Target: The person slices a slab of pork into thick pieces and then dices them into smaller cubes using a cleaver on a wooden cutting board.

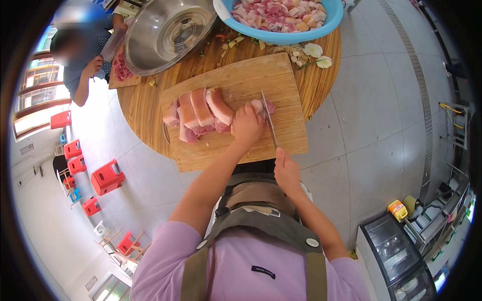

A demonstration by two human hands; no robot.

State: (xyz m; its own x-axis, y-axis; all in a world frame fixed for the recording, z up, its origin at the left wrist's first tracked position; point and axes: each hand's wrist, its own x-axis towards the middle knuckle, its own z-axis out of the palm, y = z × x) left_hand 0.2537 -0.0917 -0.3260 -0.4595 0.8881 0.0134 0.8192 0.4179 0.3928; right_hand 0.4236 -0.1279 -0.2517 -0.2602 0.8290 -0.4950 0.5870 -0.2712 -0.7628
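My right hand (pixel 287 171) grips the handle of a kitchen knife (pixel 270 122), its blade upright against a piece of raw pork (pixel 257 107). Some of that meat shows on the blade's far side. With fingers bent, my left hand (pixel 247 126) presses the pork onto the wooden cutting board (pixel 278 79), just left of the blade. Thick strips of skin-on pork (pixel 200 107) lie side by side to the left of that hand. The part of the meat under my left fingers is hidden.
A blue basin (pixel 271 37) of cut pork and a tilted steel bowl (pixel 145 45) stand on the round wooden table (pixel 141 124). Garlic and peelings (pixel 313 50) lie beyond the board. Across the table, another person (pixel 77 64) holds a cleaver (pixel 114 43) by minced meat (pixel 122 69).
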